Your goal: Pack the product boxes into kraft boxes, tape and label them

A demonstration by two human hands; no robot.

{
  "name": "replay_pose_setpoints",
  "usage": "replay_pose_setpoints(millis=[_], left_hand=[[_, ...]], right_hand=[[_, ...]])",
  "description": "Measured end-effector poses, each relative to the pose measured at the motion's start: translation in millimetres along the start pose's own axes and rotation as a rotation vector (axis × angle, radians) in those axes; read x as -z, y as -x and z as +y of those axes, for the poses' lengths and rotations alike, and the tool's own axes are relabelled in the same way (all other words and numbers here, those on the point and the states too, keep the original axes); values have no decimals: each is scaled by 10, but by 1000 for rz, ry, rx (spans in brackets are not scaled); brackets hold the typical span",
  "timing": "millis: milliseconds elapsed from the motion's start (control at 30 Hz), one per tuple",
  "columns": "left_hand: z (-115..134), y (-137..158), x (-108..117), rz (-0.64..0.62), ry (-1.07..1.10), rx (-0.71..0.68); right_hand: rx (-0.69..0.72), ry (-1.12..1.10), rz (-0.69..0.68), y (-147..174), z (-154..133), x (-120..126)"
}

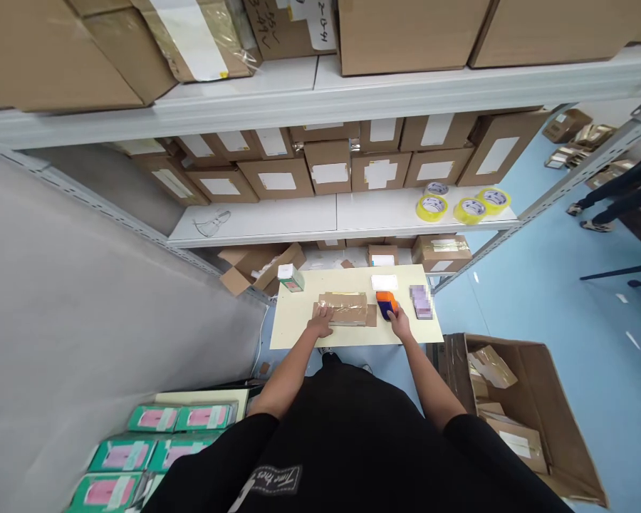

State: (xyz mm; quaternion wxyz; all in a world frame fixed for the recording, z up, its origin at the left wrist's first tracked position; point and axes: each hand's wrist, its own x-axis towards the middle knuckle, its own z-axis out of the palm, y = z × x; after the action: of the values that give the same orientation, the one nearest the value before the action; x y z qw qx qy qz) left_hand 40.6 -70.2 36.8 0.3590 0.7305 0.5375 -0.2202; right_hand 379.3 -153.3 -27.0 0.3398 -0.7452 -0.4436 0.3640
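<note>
A small flat cardboard box with shiny clear tape across its top lies on the cream work table. My left hand holds its left end, fingers over the top and thumb at the near side. Flaps of brown card stick out beneath the box. To the right, my right hand is closed around an orange and dark blue handheld tool, whose exact kind I cannot make out. Behind the tool lies a white rectangular item. A white and green carton stands at the table's back left.
A purple stack sits at the table's right edge. Tape rolls and labelled boxes fill shelves ahead. An open carton holds cardboard at right. Green packages lie at lower left. Another person's legs show far right.
</note>
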Motion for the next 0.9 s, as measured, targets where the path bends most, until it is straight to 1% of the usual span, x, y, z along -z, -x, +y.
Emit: replay_pose_setpoints(millis=[67, 133, 200, 267, 333, 433, 567, 667, 767, 833, 900], left_hand=[[4, -4, -6, 16, 57, -6], [12, -8, 0, 24, 108, -11], [22, -9, 15, 23, 130, -8], [34, -1, 28, 25, 140, -1], [48, 18, 31, 34, 157, 2], [79, 71, 12, 72, 211, 5], [129, 166, -4, 197, 358, 2], [171, 206, 44, 345, 510, -15], [254, 160, 143, 465, 696, -27], [348, 79, 216, 486, 848, -50], [464, -13, 284, 483, 1024, -109]], right_hand=[[89, -149, -25, 20, -249, -136], [166, -259, -97, 62, -516, -308], [221, -296, -166, 119, -735, -477], [228, -288, -220, 187, -859, -610], [198, -266, -253, 255, -882, -686], [172, -260, -263, 324, -812, -709], [208, -268, -273, 332, -752, -676], [205, -272, -298, 319, -750, -676], [206, -265, -305, 316, -745, -688], [230, -244, -298, 317, -741, -690], [263, -224, -295, 318, -743, -687]])
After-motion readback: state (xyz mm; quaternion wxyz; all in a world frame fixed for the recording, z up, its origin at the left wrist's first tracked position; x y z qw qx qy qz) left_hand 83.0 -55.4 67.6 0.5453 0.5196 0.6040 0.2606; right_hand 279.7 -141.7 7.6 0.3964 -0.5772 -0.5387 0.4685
